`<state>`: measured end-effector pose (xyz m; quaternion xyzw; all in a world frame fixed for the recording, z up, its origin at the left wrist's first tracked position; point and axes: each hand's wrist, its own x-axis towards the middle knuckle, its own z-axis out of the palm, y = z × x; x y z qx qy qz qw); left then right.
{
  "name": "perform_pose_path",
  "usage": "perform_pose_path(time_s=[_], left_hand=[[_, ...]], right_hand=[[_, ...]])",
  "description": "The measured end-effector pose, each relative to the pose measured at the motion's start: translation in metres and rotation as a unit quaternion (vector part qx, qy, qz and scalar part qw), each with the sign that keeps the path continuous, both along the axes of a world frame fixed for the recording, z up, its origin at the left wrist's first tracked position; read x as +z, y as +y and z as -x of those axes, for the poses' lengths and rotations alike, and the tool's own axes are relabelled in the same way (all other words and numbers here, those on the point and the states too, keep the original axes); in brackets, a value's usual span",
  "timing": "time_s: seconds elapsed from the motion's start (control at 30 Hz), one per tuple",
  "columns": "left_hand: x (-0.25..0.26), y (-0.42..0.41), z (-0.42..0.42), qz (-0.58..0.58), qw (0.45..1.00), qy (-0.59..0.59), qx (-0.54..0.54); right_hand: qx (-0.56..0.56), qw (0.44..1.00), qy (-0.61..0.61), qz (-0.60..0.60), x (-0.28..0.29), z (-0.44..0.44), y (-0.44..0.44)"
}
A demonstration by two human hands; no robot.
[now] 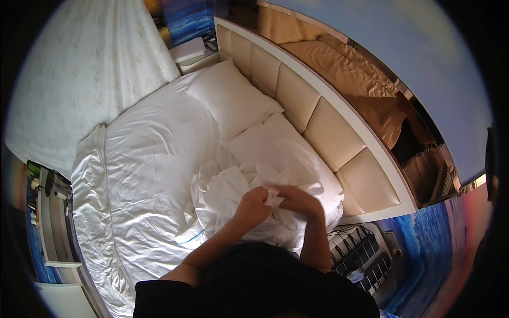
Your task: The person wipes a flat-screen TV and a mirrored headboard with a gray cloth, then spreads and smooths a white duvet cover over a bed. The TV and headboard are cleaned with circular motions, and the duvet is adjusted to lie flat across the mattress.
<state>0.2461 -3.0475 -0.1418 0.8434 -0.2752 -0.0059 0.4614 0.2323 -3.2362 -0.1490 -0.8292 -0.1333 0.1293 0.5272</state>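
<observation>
My left hand (254,204) is closed on a fold of bunched white bed linen (226,189) near the right side of the bed. Just to its right, my right hand (298,200) is bent over the same linen, its fingers blurred, so its hold cannot be made out. Beneath and around the bunch lies a white sheet (159,139) with many creases. Two white pillows rest against the headboard, one farther off (238,97) and one nearer (274,147), partly behind the linen. A blue line (192,237) shows on white fabric left of my left forearm.
A padded beige headboard (298,93) with a white frame borders the bed, a mirror (358,79) above it. White curtains (99,59) hang at the far side. One nightstand (199,61) holds papers; black devices with cables (360,250) lie at the lower right.
</observation>
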Motion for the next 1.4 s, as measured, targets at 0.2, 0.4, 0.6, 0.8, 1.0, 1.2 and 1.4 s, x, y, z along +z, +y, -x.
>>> perform_pose_path(time_s=[0.2,0.4,0.6,0.8,1.0,1.2,1.4], left_hand=[[0.006,0.043,-0.031,0.105,0.916,0.336,-0.194],[-0.179,0.050,-0.107,-0.117,0.986,0.018,-0.119],[-0.193,0.046,-0.029,-0.471,0.852,0.205,-0.097],[-0.206,0.077,0.003,-0.487,0.829,0.243,-0.124],[-0.047,0.106,-0.015,-0.150,0.956,0.229,-0.107],[0.053,0.109,0.001,-0.025,1.000,0.008,0.015],[0.041,0.141,-0.017,-0.095,0.980,-0.032,0.174]], right_hand=[[0.060,0.997,0.043,0.010,0.019,0.009,-0.005],[0.226,0.964,0.001,-0.140,0.045,0.026,-0.009],[0.020,0.983,0.017,0.182,-0.001,0.047,-0.036],[-0.227,0.889,0.055,0.394,-0.087,0.055,-0.055],[-0.196,0.947,0.156,0.201,-0.163,-0.013,0.021],[-0.139,0.981,0.050,0.128,-0.265,-0.032,0.047],[-0.583,0.792,-0.132,0.125,-0.122,-0.077,-0.092]])
